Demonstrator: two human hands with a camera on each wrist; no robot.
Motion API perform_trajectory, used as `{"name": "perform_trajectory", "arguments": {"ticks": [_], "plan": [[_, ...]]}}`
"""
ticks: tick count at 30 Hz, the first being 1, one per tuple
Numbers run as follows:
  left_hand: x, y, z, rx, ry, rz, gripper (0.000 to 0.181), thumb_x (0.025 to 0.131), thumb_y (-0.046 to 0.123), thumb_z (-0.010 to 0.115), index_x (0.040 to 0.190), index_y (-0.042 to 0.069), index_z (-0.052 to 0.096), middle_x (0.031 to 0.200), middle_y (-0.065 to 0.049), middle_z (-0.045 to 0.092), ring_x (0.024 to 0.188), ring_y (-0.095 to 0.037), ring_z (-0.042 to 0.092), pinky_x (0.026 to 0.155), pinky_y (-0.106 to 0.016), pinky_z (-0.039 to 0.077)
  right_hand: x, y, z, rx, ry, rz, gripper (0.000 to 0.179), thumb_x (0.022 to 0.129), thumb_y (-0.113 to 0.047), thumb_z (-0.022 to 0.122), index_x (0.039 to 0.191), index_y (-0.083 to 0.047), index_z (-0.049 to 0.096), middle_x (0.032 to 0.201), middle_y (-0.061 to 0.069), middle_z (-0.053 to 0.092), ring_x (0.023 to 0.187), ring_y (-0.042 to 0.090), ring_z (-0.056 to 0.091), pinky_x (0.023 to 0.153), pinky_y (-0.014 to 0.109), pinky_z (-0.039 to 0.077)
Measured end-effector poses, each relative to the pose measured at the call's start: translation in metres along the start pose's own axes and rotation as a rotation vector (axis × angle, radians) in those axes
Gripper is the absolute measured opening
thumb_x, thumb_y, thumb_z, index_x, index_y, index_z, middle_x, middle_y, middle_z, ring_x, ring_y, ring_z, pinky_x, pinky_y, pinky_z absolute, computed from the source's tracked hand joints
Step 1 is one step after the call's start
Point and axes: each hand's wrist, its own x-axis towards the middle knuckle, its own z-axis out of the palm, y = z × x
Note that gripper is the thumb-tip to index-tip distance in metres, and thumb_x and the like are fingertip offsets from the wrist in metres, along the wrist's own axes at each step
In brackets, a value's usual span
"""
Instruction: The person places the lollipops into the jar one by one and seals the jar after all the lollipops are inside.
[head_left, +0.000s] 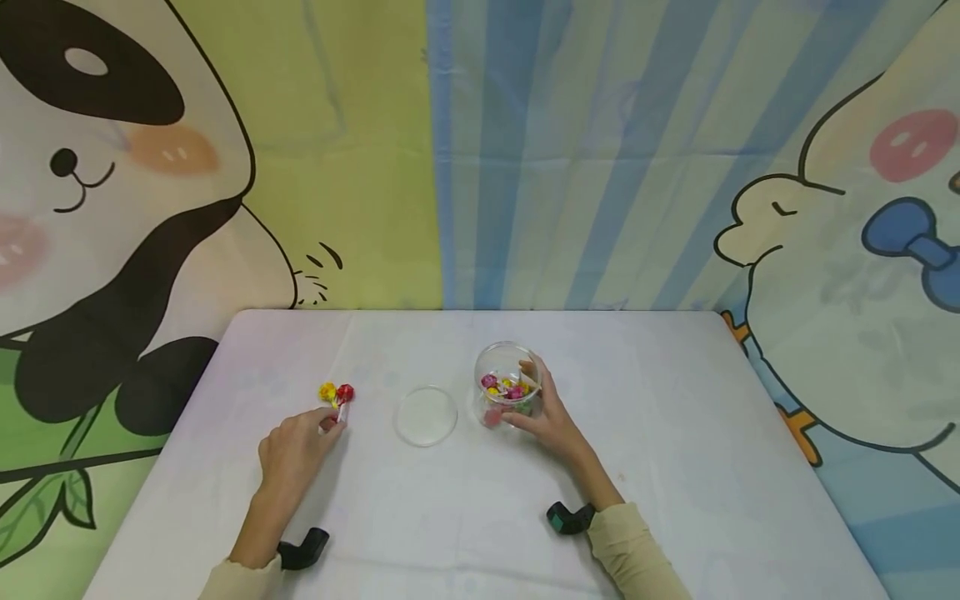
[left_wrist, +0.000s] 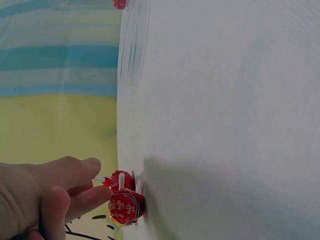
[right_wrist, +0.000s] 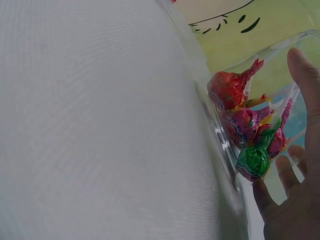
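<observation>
Two wrapped lollipops, a yellow one (head_left: 327, 391) and a red one (head_left: 345, 392), lie on the white table (head_left: 465, 517) left of centre. My left hand (head_left: 332, 422) pinches their white sticks at the near end. In the left wrist view the fingertips (left_wrist: 92, 170) close round a stick beside the red lollipop (left_wrist: 126, 206). My right hand (head_left: 532, 398) grips an open clear jar (head_left: 504, 367) from the right side. Inside the jar are several lollipops, including red (right_wrist: 227, 90), pink (right_wrist: 245, 125) and green (right_wrist: 254, 161) ones. The fingers (right_wrist: 302, 70) curl round the jar wall.
A clear round lid (head_left: 426, 415) lies flat on the table between my hands; its edge (left_wrist: 132, 45) shows in the left wrist view. A cartoon backdrop (head_left: 480, 150) hangs behind the table's far edge. Black wrist mounts (head_left: 303, 548) sit on both forearms.
</observation>
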Motion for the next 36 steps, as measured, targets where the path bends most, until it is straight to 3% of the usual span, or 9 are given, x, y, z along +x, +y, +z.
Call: {"name": "perform_trajectory", "arguments": {"ticks": [4, 12, 18, 23, 26, 30, 36], "plan": [[0.001, -0.001, 0.003, -0.009, 0.063, 0.006, 0.030, 0.078, 0.020, 0.081, 0.105, 0.008, 0.075, 0.080, -0.014, 0.073, 0.046, -0.016, 0.031, 0.042, -0.027, 0.020, 0.001, 0.000, 0.001, -0.010, -0.001, -0.002, 0.099, 0.084, -0.010, 0.074, 0.156, -0.016, 0.005, 0.158, 0.021, 0.023, 0.148, 0.041, 0.019, 0.115, 0.067, 0.011], [0.005, -0.002, 0.006, 0.000, 0.212, 0.047, 0.023, 0.075, 0.010, 0.082, 0.096, 0.002, 0.076, 0.083, -0.019, 0.073, 0.044, -0.016, 0.032, 0.039, -0.026, 0.019, 0.011, 0.037, 0.003, -0.009, 0.020, -0.027, 0.105, 0.082, -0.009, 0.076, 0.156, -0.025, 0.004, 0.158, 0.017, 0.023, 0.148, 0.037, 0.021, 0.117, 0.064, 0.012], [0.009, -0.003, 0.007, -0.023, 0.303, 0.098, 0.020, 0.075, 0.007, 0.081, 0.094, 0.002, 0.076, 0.085, -0.017, 0.074, 0.042, -0.017, 0.042, 0.037, -0.024, 0.019, 0.010, 0.038, 0.003, 0.000, 0.038, -0.041, 0.102, 0.081, -0.015, 0.078, 0.154, -0.032, 0.008, 0.157, 0.012, 0.027, 0.148, 0.035, 0.023, 0.117, 0.064, 0.012], [0.012, 0.001, 0.006, -0.093, 0.358, 0.147, 0.021, 0.076, 0.010, 0.082, 0.095, 0.005, 0.077, 0.086, -0.014, 0.076, 0.040, -0.014, 0.045, 0.036, -0.022, 0.020, 0.009, 0.038, 0.003, -0.006, 0.044, -0.041, 0.103, 0.081, -0.019, 0.079, 0.154, -0.035, 0.008, 0.157, 0.012, 0.028, 0.148, 0.035, 0.023, 0.117, 0.064, 0.012], [0.014, 0.010, 0.004, -0.174, 0.370, 0.169, 0.019, 0.077, 0.011, 0.081, 0.095, 0.005, 0.077, 0.079, -0.012, 0.075, 0.037, -0.011, 0.047, 0.038, -0.019, 0.024, 0.009, 0.038, 0.003, -0.004, 0.043, -0.048, 0.103, 0.081, -0.019, 0.079, 0.154, -0.035, 0.008, 0.157, 0.013, 0.027, 0.147, 0.036, 0.024, 0.116, 0.064, 0.013], [0.017, 0.027, 0.001, -0.364, 0.366, 0.201, 0.016, 0.080, 0.009, 0.078, 0.095, 0.004, 0.077, 0.073, -0.011, 0.074, 0.036, -0.001, 0.048, 0.038, -0.015, 0.027, 0.009, 0.039, 0.003, -0.001, 0.039, -0.049, 0.102, 0.081, -0.017, 0.078, 0.154, -0.034, 0.008, 0.157, 0.013, 0.027, 0.148, 0.036, 0.024, 0.117, 0.064, 0.013], [0.026, 0.065, -0.010, -0.651, 0.273, 0.220, 0.015, 0.084, 0.014, 0.075, 0.098, 0.007, 0.077, 0.068, -0.007, 0.071, 0.037, 0.002, 0.048, 0.036, -0.017, 0.026, 0.010, 0.039, 0.003, -0.007, 0.033, -0.043, 0.104, 0.081, -0.011, 0.077, 0.155, -0.028, 0.006, 0.157, 0.015, 0.026, 0.148, 0.036, 0.023, 0.117, 0.063, 0.012]]}}
